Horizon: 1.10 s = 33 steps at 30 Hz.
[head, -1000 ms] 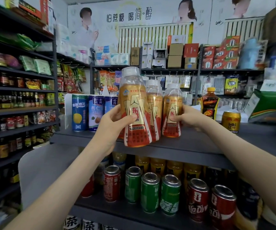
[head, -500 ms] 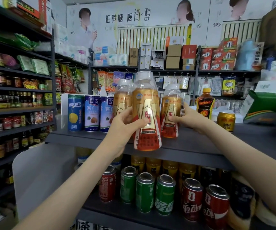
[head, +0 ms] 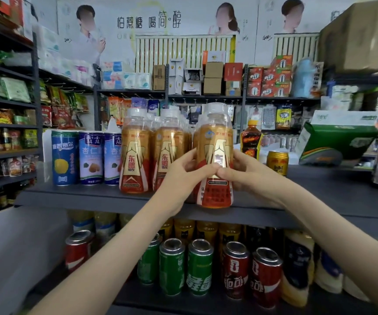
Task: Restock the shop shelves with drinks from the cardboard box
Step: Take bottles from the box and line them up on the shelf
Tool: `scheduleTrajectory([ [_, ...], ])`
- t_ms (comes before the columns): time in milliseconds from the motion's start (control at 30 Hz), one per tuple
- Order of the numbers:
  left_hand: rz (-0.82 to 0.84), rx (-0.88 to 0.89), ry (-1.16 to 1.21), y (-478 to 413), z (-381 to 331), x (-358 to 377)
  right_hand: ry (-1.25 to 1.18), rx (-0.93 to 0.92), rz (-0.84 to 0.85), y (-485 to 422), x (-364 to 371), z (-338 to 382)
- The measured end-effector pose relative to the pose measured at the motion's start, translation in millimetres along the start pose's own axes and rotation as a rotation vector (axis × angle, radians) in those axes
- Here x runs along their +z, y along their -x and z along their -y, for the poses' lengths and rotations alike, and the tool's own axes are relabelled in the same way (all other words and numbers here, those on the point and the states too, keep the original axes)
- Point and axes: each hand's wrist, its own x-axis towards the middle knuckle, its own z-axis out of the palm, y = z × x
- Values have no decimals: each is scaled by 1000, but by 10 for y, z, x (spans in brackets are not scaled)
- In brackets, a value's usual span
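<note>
The dark grey shelf (head: 81,196) carries a row of tall blue cans (head: 64,158) at its left end and two upright amber drink bottles (head: 135,153) beside them. At its front edge stands a third amber bottle (head: 215,142), gripped from both sides: the left hand (head: 183,176) and right hand (head: 243,172) wrap its label, thumbs touching in front.

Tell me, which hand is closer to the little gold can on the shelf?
Right. The right hand holds the front bottle just beside the gold can; the left hand is on the bottle's far side.
</note>
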Motion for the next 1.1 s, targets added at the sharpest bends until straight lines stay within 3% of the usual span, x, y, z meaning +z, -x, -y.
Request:
scheduleTrajectory([
  [100, 99, -41, -33, -30, -11, 35, -55, -29, -28, 101, -70, 9],
  [167, 115, -13, -244, -58, -64, 36, -85, -40, -52, 127, -91, -10],
  [233, -12, 119, -528, -69, -93, 22, -88, -44, -91, 110, -90, -21],
  [333, -332, 411, -859, -19, -31, -90, -86, -41, -140, 17, -81, -57],
  [433, -513, 447, -1118, -8, 172, -259, -101, -7, -183, -113, -40, -146],
  [600, -466, 247, -1182, 41, 303, -404, -45, 18, -215, -280, 41, -255],
  [767, -430, 211, -1185, 30, 278, -410, 30, 60, -146, -331, 65, -236],
  [1100, -433, 207, -1276, 14, 362, -360, 36, 3, -177, -322, 218, -261],
])
